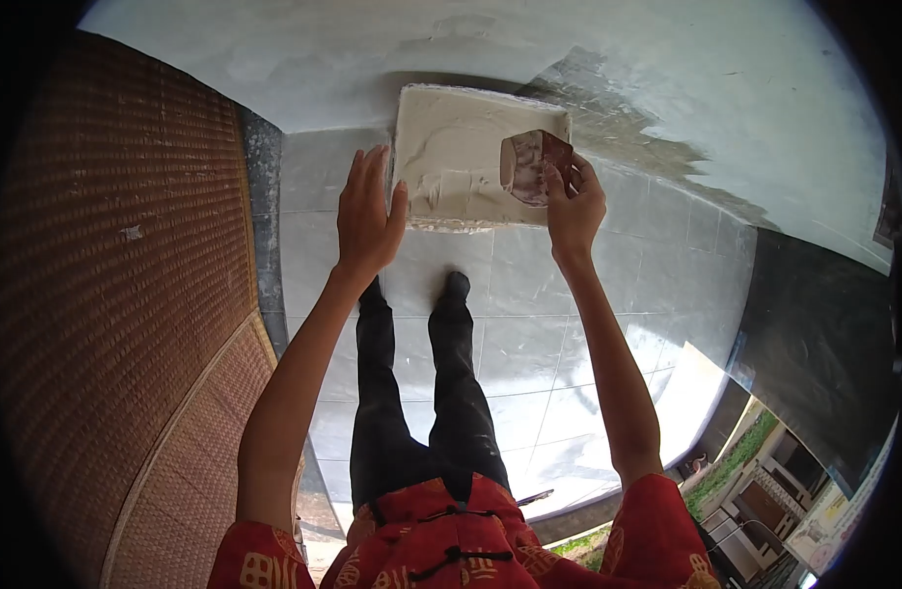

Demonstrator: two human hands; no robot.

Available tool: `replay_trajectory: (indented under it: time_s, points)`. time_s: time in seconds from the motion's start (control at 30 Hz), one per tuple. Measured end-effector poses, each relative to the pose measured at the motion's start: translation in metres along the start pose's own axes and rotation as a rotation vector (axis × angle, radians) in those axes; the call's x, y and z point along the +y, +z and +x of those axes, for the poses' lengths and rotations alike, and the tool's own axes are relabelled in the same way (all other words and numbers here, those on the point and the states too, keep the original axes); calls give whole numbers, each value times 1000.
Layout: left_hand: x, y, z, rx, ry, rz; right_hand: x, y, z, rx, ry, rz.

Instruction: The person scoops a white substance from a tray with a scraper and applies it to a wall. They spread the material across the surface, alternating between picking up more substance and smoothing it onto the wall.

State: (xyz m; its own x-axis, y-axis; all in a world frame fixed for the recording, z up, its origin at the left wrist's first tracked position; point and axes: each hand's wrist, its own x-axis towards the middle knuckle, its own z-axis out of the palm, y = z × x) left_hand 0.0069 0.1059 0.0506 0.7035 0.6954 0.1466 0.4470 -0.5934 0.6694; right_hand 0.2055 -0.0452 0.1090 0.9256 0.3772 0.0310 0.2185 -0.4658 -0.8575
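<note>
A shallow rectangular tray (480, 227) coated in pale, wet-looking paste lies ahead of my feet, close to the wall. My right hand (576, 208) grips a brown, many-sided flat piece (536, 167) smeared with the pale material, over the right part of the tray. Thumb and fingers close on the piece's right edge. Beside the tray's left edge is my left hand (370, 216), its fingers stretched up and its thumb apart, holding nothing. Whether it touches the tray rim I cannot tell.
Grey floor tiles (529, 280) lie under my feet. A pale wall (726, 118) with a darker patch (608, 103) rises behind the tray. Woven brown matting (127, 226) stands at the left. A dark panel (814, 344) is at the right, with chairs (755, 506) below it.
</note>
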Motion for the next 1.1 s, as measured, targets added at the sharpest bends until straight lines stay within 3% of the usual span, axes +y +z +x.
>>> replay_trajectory:
  time_s: [0.13,0.2,0.43,0.7,1.1]
  points:
    - [-24,38,-29,-57,-143,-33,32,14,-5,-117,23,-123]
    - [-33,54,-36,-76,-190,-71,54,24,-5,-187,-102,-256]
    - [-43,100,-49,-143,-370,-207,92,46,-1,-362,-175,-293]
    - [-42,133,-54,-65,-391,-170,118,61,3,-528,-342,-238]
    - [-37,144,-54,-53,-449,-120,134,66,1,-597,-378,-268]
